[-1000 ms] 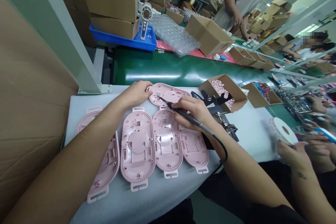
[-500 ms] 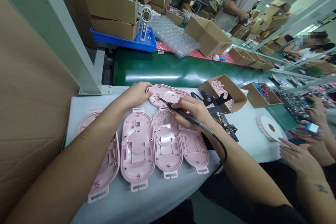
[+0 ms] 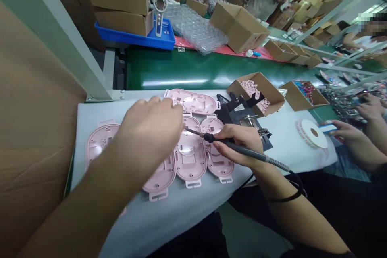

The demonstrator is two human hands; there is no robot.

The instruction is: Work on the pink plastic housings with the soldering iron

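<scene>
Both hands shift since half a second ago. Head view, only one: left hand (image 3: 154, 129) leaves the end of the crosswise pink shell (image 3: 201, 105) and comes nearer the camera, blurred. Right hand (image 3: 240, 143) pulls the corded pen tool (image 3: 249, 152) (looks like a soldering iron) off that shell too; its tip is now just beside the left fingers, over the upper part of the middle pink shell (image 3: 191, 165). Crosswise shell lies across the far edge of the bench, nothing on it; the other shells lie in a row nearer.

Grip: right fingers wrap the handle, firm pencil hold. Left has its back to camera, fingertips hidden; can't tell if it pinches anything. Can't tell tip contact either.

To do it well, I'd say: keep left fingertips off the metal shaft, since the gap looks tiny and the tip may be hot. Steady the work first, then touch the tip down only on the spot meant, clear of pink plastic. Watch the cord (image 3: 299, 181): it loops over the right forearm and could tug.

Also different: co-worker's hand (image 3: 347, 133) is off the label roll (image 3: 307, 127), holding a blue-and-white item (image 3: 328, 127).
</scene>
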